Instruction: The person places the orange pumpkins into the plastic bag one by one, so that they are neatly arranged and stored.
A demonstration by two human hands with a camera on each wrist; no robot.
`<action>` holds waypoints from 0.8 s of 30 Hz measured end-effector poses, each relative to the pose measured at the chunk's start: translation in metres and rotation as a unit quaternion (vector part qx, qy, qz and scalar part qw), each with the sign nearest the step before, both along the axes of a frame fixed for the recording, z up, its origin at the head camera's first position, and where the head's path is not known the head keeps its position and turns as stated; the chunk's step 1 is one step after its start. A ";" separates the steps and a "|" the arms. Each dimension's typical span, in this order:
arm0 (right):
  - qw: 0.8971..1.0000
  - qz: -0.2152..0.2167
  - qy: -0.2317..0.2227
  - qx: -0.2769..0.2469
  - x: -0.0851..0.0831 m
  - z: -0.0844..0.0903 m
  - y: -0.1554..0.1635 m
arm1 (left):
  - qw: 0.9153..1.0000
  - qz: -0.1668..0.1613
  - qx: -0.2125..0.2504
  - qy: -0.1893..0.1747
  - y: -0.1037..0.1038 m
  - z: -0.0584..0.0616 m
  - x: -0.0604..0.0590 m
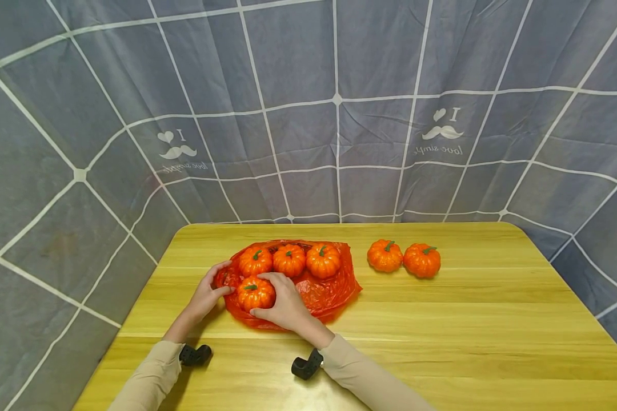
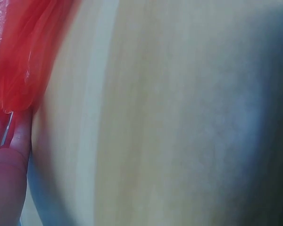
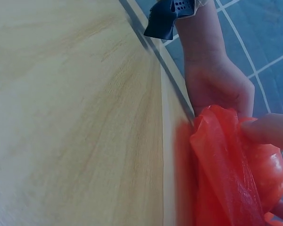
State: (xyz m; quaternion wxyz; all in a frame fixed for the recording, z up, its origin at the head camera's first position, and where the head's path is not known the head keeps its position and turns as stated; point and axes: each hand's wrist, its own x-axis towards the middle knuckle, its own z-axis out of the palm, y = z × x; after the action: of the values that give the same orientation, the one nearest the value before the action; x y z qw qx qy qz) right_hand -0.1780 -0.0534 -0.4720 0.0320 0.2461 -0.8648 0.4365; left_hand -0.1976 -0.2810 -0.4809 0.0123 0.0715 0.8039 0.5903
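Wood table [image 1: 442, 319], crinkly bag [image 1: 334, 288], ribbed pumpkin [image 1: 255, 293]

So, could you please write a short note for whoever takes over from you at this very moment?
Left hand: pinches the left edge of the red plastic bag.
Right hand: curled round the front small pumpkin, which sits on the bag.
Where things are: three more pumpkins stand in a row at the bag's back: left, middle, right. Two pumpkins stand off the bag, on the bare wooden table to its right.
Done: four pumpkins are at the bag.
Left: probably the two loose pumpkins; whether the four are inside the bag or just on top is unclear.
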 end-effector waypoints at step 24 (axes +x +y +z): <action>1.000 0.008 -0.001 0.024 0.001 0.003 0.005 | 1.000 0.007 -0.017 -0.005 -0.002 -0.004 -0.002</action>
State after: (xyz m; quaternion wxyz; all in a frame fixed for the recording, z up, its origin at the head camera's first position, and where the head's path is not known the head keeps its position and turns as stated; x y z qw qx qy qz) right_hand -0.1769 -0.0480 -0.4686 0.0223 0.2531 -0.8732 0.4159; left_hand -0.1996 -0.2825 -0.4849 0.0134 0.0631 0.8145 0.5766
